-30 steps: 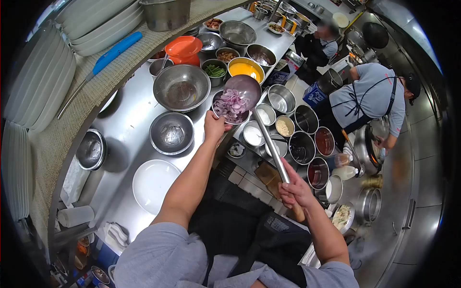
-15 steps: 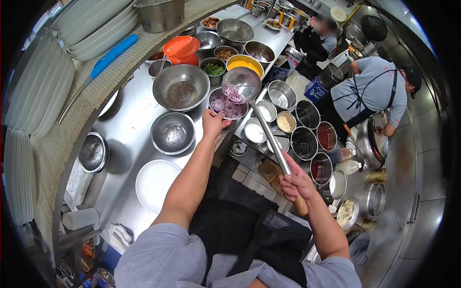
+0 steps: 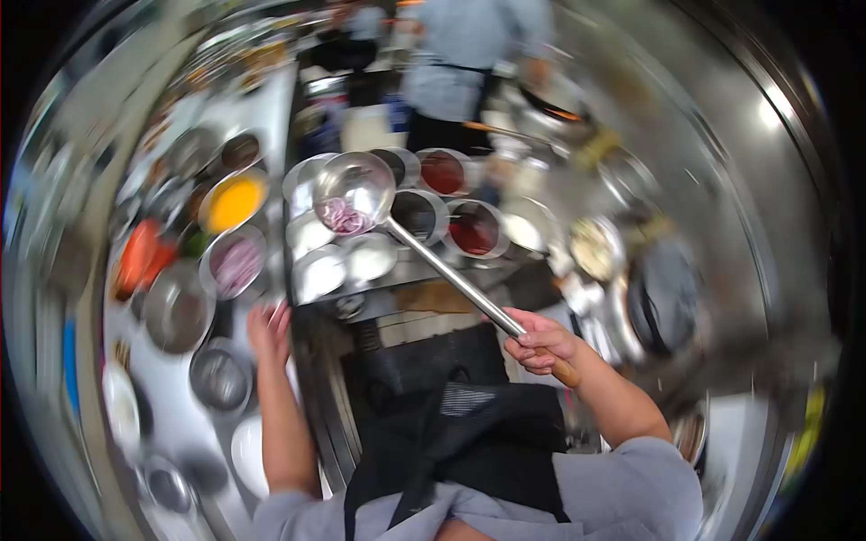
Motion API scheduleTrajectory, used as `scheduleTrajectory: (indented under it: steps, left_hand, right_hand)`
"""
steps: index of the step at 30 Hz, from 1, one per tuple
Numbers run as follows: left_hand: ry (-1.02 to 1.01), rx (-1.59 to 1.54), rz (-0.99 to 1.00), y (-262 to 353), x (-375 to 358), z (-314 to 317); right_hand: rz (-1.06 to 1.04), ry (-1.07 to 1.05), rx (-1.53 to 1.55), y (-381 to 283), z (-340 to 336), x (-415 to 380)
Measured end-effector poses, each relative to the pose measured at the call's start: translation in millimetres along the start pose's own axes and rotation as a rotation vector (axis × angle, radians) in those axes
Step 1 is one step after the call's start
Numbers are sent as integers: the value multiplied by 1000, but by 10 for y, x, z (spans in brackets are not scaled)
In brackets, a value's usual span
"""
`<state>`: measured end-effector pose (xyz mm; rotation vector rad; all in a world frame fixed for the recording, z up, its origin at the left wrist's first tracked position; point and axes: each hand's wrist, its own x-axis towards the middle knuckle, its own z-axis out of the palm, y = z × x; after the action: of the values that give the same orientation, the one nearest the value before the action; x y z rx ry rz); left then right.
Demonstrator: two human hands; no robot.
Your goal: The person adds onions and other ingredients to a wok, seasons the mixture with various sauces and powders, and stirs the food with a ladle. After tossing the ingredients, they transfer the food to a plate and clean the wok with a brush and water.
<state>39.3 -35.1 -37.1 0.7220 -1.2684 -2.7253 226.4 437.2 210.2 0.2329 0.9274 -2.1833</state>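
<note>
My right hand (image 3: 541, 343) is closed round the handle of a large steel ladle (image 3: 442, 270), close to its wooden end. Sliced red onion (image 3: 343, 216) lies in the ladle's round bowl, which is over several metal containers. My left hand (image 3: 269, 332) is blurred, with its fingers stretched upward and nothing visible in them. It is nearest to a metal bowl of sliced red onion (image 3: 236, 264) on the counter. Beside that stand a container of yellow liquid (image 3: 234, 204) and a wide steel bowl (image 3: 179, 307).
Containers of red sauce (image 3: 474, 227) and white contents (image 3: 526, 225) stand ahead. A dish of pale food (image 3: 595, 248) and a large dark wok (image 3: 666, 298) are at right. A co-worker (image 3: 460, 72) stands at the far stove. Everything is motion-blurred.
My view has turned to the right. The ladle has moved away from the onion bowl, carrying onion slices. My left hand has come off the onion bowl.
</note>
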Motion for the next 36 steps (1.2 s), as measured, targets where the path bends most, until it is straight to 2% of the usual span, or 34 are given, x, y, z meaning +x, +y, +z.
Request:
scheduleTrajectory:
  steps: [5, 8, 9, 11, 13, 14, 15, 17, 18, 19, 21, 22, 24, 25, 27, 29, 30, 31, 33, 36]
  left_hand:
    - [-365, 215, -276, -607, -1075, 661]
    - [-555, 383, -454, -1118, -1678, 1372]
    - [-637, 459, -504, -1325, -1844, 1649]
    - [-831, 568, -550, -1755, -2149, 2234]
    - [-1038, 654, -535, -2144, -2518, 2849]
    - [-1133, 660, -553, -2324, -2715, 3155]
    - [-1226, 664, -570, -2497, -2913, 3445]
    - [-1327, 681, -543, -2860, -3353, 3937]
    - [-1404, 689, -519, -3022, -3573, 4123]
    - [-1459, 707, -530, -3155, -3776, 4281]
    - [-1554, 732, -583, -3438, -4055, 4429]
    - [-1612, 740, -592, -3525, -4151, 4448]
    - [-1645, 777, -615, -3665, -4193, 4397]
    - [-1679, 812, -628, -3728, -4183, 4351]
    - [-1659, 837, -640, -3819, -4048, 4218]
    - [-1546, 912, -712, -3875, -3865, 4079]
    - [-1550, 911, -720, -3866, -3792, 4026]
    - [-1599, 907, -736, -3827, -3728, 4004]
    - [-1655, 904, -758, -3732, -3630, 4112]
    - [-2032, 681, -704, -3237, -3713, 4557]
  right_hand:
    - [-496, 347, 117, 630, -476, -1647]
    - [-861, 474, 164, 953, -943, -2297]
    - [-901, 541, 187, 969, -1077, -2507]
    - [-981, 804, 195, 918, -1354, -2838]
    - [-948, 1200, 256, 827, -1800, -3162]
    - [-877, 1307, 213, 835, -2110, -3387]
    - [-896, 1313, 227, 916, -2406, -3552]
    - [-536, 1671, -121, 1106, -3005, -3838]
    - [-405, 1694, -238, 1254, -3326, -3966]
    - [-407, 1702, -225, 1412, -3593, -4038]
    - [-199, 2009, -976, 1658, -3930, -4144]
    - [-78, 1909, -761, 1406, -3421, -4200]
    - [-99, 1871, -650, 1260, -2927, -4251]
    - [-128, 1832, -546, 1274, -2856, -4240]
    - [-94, 1878, -619, 1365, -2912, -4218]
    - [-109, 1763, -507, 1330, -2871, -4215]
    - [7, 1686, -336, 1142, -2681, -4237]
    - [11, 1693, -329, 1155, -2715, -4243]
    - [-43, 1770, -502, 1198, -2799, -4226]
    - [-55, 1824, -440, 1051, -2656, -4111]
